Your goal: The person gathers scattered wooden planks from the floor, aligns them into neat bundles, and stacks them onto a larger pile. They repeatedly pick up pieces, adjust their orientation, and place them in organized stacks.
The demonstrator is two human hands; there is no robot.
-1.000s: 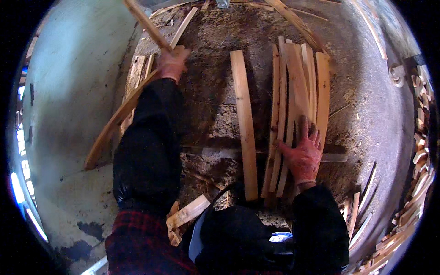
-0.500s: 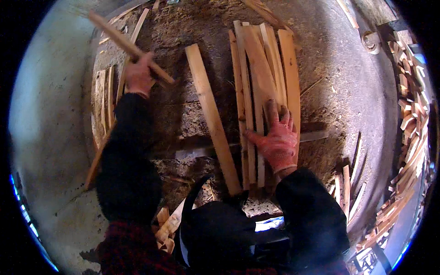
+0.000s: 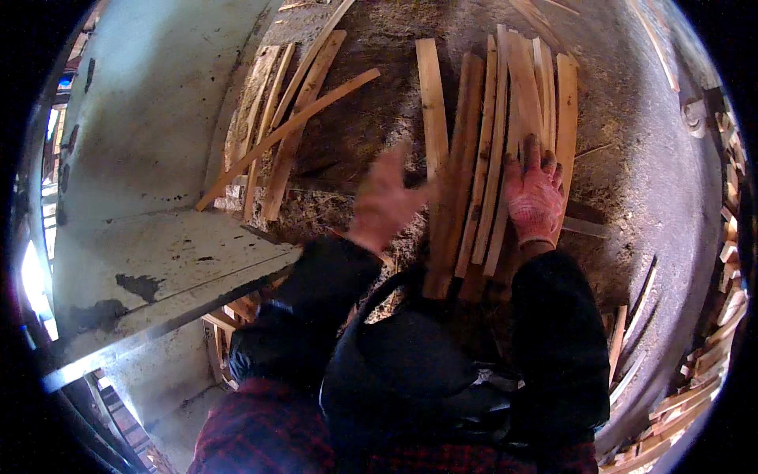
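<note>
My left hand, in a reddish glove and blurred by motion, is open with thumb and fingers apart. It reaches toward a pale wooden strip and a darker wooden strip at the left side of the bundle; whether it touches either cannot be told. My right hand, in a red glove with dark fingertips, lies on the bundle of wooden strips, its fingers stretched forward along them. Farther left, a thin brown strip lies slantwise across several other wooden strips.
A pale metal ledge with chipped patches stands at the left, beside an upright pale panel. Sawdust and wood bits cover the work surface. A heap of cut wood runs along the far right rim.
My left hand has let go of the strip it carried, now lying across the left pile, and has swung right toward the bundle. My right hand stays on the strips. The view has shifted left.
</note>
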